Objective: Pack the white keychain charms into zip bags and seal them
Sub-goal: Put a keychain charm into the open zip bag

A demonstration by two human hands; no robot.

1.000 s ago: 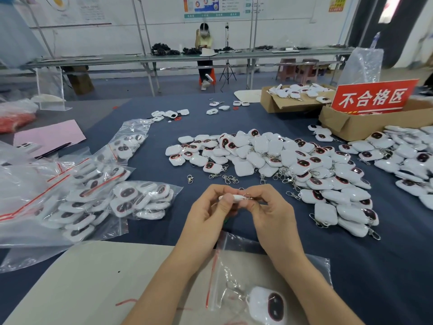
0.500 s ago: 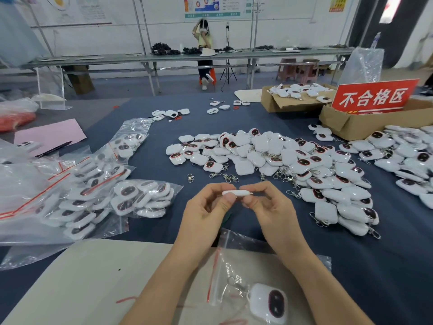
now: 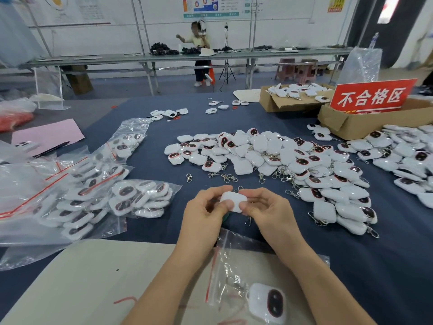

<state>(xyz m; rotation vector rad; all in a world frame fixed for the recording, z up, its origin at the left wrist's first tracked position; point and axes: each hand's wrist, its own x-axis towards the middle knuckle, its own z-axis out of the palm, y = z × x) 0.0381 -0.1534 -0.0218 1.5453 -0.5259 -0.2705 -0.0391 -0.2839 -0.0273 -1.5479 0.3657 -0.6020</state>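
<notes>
The left hand (image 3: pixel 203 221) and right hand (image 3: pixel 271 214) are pinching 1 white charm (image 3: pixel 233 201) just beyond the zip bag (image 3: pixel 236 261); it is now showing its flat back instead of its edge, so bagging is probably nearing.

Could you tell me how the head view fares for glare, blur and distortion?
Head view: soft, even light; glare whitens the filled zip bags on the left; wide-angle distortion slants the far bench; the white charm pinched by the left hand and right hand is sharp; the distant person is blurred.
</notes>
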